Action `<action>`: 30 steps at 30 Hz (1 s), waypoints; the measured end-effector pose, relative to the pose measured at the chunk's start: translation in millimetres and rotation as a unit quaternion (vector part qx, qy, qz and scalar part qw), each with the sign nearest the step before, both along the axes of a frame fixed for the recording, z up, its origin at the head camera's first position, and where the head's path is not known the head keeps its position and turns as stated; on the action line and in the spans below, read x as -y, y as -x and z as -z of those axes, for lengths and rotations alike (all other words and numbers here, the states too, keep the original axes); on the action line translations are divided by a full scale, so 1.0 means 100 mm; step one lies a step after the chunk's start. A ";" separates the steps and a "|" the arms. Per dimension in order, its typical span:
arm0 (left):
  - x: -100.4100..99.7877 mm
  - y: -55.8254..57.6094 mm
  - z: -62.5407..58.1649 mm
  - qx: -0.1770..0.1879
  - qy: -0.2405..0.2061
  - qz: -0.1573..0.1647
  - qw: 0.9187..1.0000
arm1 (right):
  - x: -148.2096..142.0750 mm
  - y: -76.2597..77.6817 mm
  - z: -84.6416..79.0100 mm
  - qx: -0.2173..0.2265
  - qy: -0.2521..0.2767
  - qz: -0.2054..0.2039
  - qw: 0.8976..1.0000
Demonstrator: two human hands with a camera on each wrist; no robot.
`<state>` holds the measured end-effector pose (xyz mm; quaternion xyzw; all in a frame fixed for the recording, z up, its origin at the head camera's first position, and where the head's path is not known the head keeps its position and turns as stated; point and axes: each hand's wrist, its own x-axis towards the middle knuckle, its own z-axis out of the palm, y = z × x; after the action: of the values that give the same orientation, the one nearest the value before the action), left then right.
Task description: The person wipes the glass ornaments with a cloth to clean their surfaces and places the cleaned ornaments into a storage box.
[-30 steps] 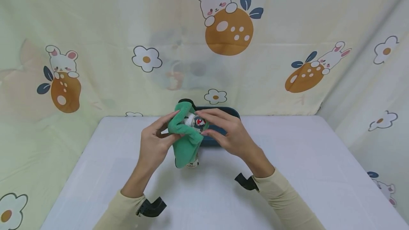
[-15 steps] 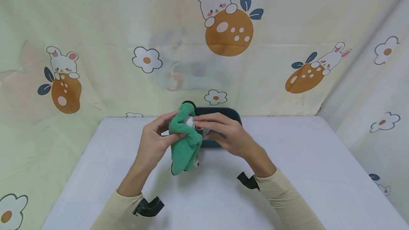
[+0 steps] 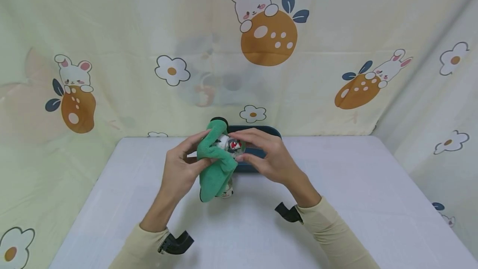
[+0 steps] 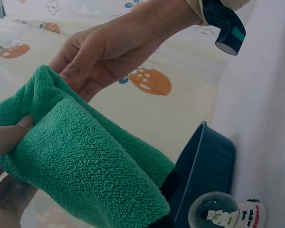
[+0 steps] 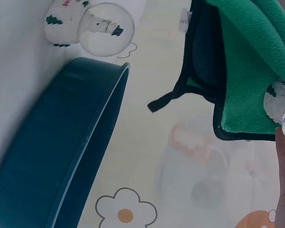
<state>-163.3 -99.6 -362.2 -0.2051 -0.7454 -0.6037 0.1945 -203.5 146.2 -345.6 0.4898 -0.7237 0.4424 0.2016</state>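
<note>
In the head view my left hand (image 3: 183, 163) grips a green towel (image 3: 216, 179) with dark edging, bunched around the white base of a snow globe (image 3: 235, 145). The globe lies tilted, its clear dome facing right, a red and white figure inside. My right hand (image 3: 272, 152) holds that dome between thumb and fingers. A second snow globe (image 4: 213, 214) with a snowman inside stands upright on the table, mostly behind the towel in the head view. In the right wrist view, the held globe's base (image 5: 278, 102) shows against the towel.
Just behind the hands, a dark blue basin (image 5: 47, 128) stands at the table's back edge near the patterned curtain (image 3: 317, 94). The second globe stands close in front of it. The white table (image 3: 336, 177) extends to both sides.
My right fingers moved left over the dome, hiding most of it, then drew back so that it shows again. The towel's hanging corner shifted slightly. My left hand keeps its grip.
</note>
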 end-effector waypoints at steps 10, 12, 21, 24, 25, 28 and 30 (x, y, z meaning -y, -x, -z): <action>-0.05 -0.03 0.04 -0.023 0.002 -0.018 1.000 | 0.02 -0.06 -0.04 0.086 0.021 0.015 0.996; -0.06 -0.03 0.05 -0.035 0.002 -0.023 0.999 | 0.03 -0.06 -0.05 0.097 0.027 0.018 0.995; -0.10 -0.02 0.11 -0.101 -0.004 -0.045 0.994 | 0.08 -0.08 -0.07 0.161 0.049 0.055 0.984; -0.09 -0.02 0.10 -0.093 -0.005 -0.049 0.994 | 0.08 -0.09 -0.06 0.160 0.034 0.063 0.985; -0.08 -0.02 0.10 -0.087 -0.009 -0.047 0.995 | 0.08 -0.09 -0.06 0.151 0.027 0.065 0.986; -0.07 -0.01 0.08 -0.069 -0.026 -0.034 0.997 | 0.08 -0.08 -0.06 0.117 0.020 0.056 0.991; -0.07 -0.01 0.06 -0.057 -0.039 -0.025 0.997 | 0.08 -0.08 -0.05 0.094 0.023 0.046 0.994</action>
<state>-162.1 -93.0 -368.4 -0.2123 -0.7140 -0.6146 0.2596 -195.9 138.3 -340.2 0.4077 -0.7509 0.4931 0.1637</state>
